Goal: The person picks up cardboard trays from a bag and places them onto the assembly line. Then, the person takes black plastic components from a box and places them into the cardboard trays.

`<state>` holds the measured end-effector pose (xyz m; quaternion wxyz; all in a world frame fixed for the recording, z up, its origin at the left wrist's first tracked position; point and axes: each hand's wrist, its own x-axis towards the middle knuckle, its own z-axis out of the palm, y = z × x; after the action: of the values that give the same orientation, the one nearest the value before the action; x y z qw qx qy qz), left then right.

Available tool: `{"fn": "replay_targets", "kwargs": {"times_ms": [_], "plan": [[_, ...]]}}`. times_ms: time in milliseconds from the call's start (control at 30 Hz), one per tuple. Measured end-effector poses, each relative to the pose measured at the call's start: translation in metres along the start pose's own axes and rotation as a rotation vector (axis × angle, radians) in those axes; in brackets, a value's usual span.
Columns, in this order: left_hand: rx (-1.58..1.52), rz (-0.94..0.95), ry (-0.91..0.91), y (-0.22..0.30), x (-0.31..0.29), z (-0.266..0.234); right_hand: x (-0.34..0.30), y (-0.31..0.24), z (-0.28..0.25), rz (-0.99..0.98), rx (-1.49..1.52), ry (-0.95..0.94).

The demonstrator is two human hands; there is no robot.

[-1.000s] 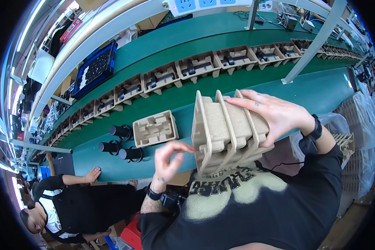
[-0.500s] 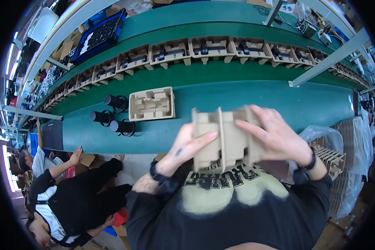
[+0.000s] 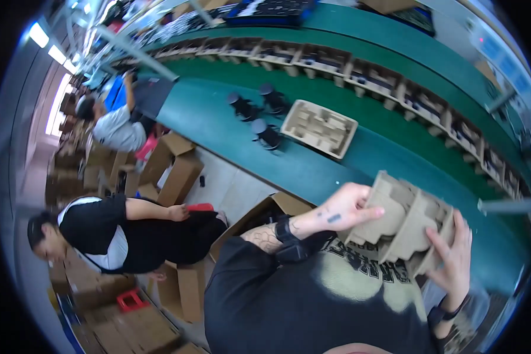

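A few nested moulded-pulp trays [image 3: 389,215], tan and tilted on edge, are between my hands in front of my chest. My left hand [image 3: 353,207] grips their left side, thumb pressed on the outer tray. On the right side, my right hand [image 3: 452,253] holds them with its fingers spread along the edge. Another pulp tray [image 3: 311,145] lies on the green bench with its moulded hollows facing up. Left of it stand three black cylindrical parts with frame-like bases, among them a front one [image 3: 266,134].
Beyond the bench, a row of pulp trays [image 3: 321,64] carrying black parts runs along a green line. A metal post [image 3: 507,206] rises at the right. Open cardboard boxes [image 3: 180,168] stand at the left, near two co-workers, one in a black-and-white top [image 3: 94,233].
My view has swung left, so the bench now slants and more boxes and co-workers show. Both hands keep hold of the trays, which appear further right and more tilted.
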<state>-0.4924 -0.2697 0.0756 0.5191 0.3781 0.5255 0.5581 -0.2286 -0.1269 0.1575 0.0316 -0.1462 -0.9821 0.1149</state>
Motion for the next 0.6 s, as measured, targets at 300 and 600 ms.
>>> {"fn": "replay_targets", "kwargs": {"times_ms": [300,600], "plan": [[-0.059,0.059,0.037,0.028,-0.026,0.008,0.011,-0.005,-0.015,-0.054,-0.032,0.006],[-0.029,0.101,0.248,0.017,-0.02,-0.018,-0.014,0.078,0.023,0.0,0.228,0.227]]}}
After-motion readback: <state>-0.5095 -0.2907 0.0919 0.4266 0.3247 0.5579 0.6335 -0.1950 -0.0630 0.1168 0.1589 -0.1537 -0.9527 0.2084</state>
